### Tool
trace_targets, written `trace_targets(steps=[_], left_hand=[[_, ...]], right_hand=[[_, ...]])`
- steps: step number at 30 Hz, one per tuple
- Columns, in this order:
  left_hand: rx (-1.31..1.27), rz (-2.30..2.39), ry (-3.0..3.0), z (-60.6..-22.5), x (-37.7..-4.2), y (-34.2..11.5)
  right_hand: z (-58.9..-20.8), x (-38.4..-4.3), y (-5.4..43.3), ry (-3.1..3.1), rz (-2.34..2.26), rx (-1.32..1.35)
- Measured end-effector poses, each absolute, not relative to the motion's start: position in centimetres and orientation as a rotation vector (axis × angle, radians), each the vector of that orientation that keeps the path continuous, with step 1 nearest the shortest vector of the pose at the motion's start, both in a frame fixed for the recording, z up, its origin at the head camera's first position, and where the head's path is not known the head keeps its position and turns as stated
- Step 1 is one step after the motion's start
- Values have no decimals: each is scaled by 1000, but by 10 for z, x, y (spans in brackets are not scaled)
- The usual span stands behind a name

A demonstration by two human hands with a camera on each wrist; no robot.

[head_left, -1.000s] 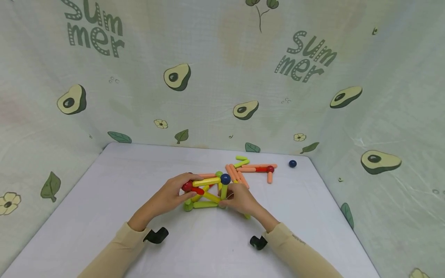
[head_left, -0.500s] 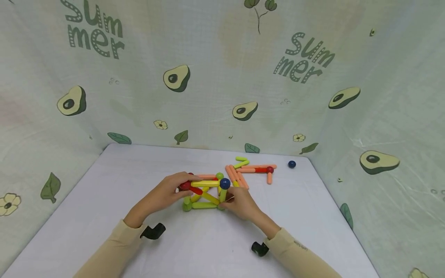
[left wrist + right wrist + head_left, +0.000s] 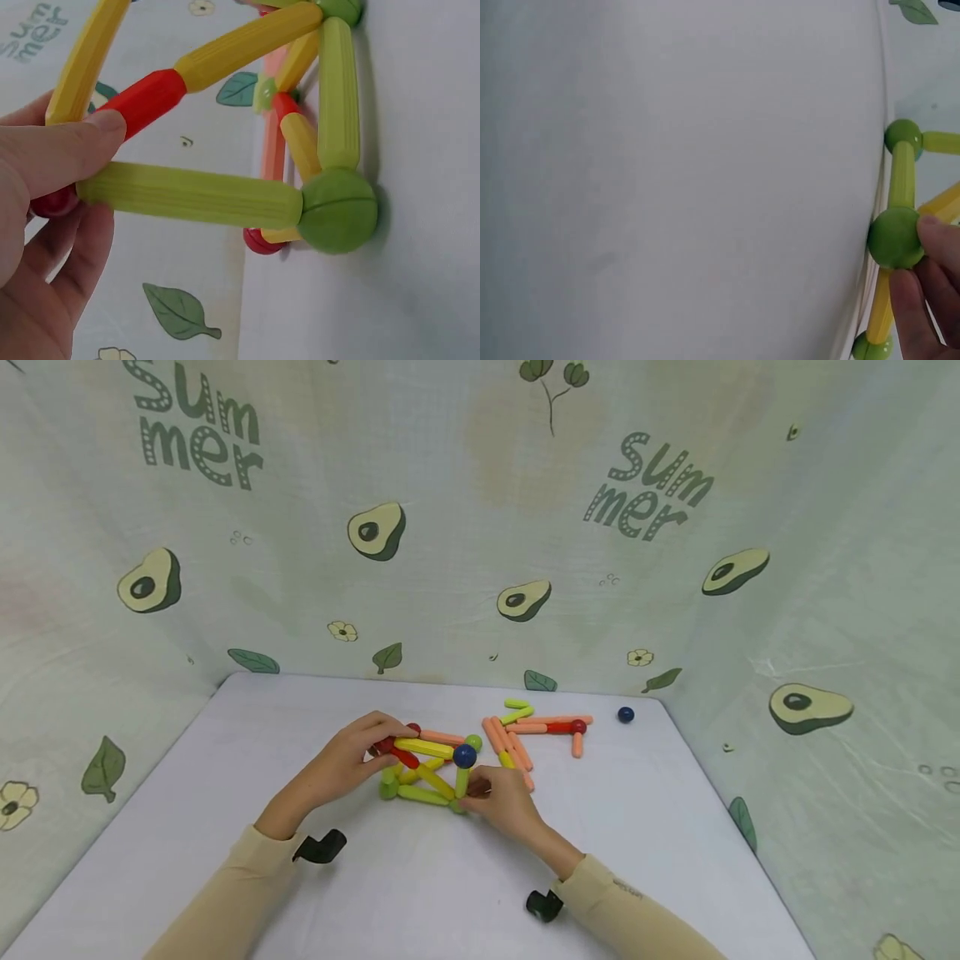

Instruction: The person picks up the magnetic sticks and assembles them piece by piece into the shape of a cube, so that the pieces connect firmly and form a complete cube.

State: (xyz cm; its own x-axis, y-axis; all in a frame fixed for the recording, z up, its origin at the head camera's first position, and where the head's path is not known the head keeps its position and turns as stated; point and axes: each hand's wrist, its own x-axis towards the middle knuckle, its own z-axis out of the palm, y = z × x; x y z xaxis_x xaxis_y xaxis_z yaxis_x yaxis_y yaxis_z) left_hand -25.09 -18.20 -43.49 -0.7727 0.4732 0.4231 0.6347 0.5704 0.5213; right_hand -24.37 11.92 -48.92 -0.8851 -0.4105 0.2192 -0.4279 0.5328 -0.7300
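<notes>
A frame of magnetic rods and balls stands on the table between both hands. My left hand holds its upper left corner, thumb and fingers around a red ball and the adjoining rod ends. A lime rod runs down from there to a green ball. My right hand pinches the lower right green ball between thumb and fingers. Above it, a dark blue ball tops an upright lime rod. A yellow rod links the blue ball to the left corner.
Behind the right hand lie several loose orange rods and two lime rods. A red ball joins rods farther right. A loose blue ball sits near the back right corner. Printed cloth walls the table.
Both hands have shifted the frame a little to the left. Its left side has swung away from the person, so the front rods now slant. Both hands keep their hold.
</notes>
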Motion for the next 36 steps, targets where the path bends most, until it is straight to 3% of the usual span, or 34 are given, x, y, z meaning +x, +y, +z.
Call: trace_targets(steps=[8, 15, 23, 36], left_hand=[[-739, -745, -2426, -438, -246, -175], [-759, -767, -2348, -444, -238, -147], [-744, -851, -2338, -452, -237, -134], [-701, -808, -2355, -451, -236, -133]], right_hand=[[-489, -247, 96, -2726, 1307, 687], [-489, -250, 81, -2719, 1266, 654], [-483, -255, 92, -2762, 1232, 806], [-457, -317, 124, -2993, 643, 1031]])
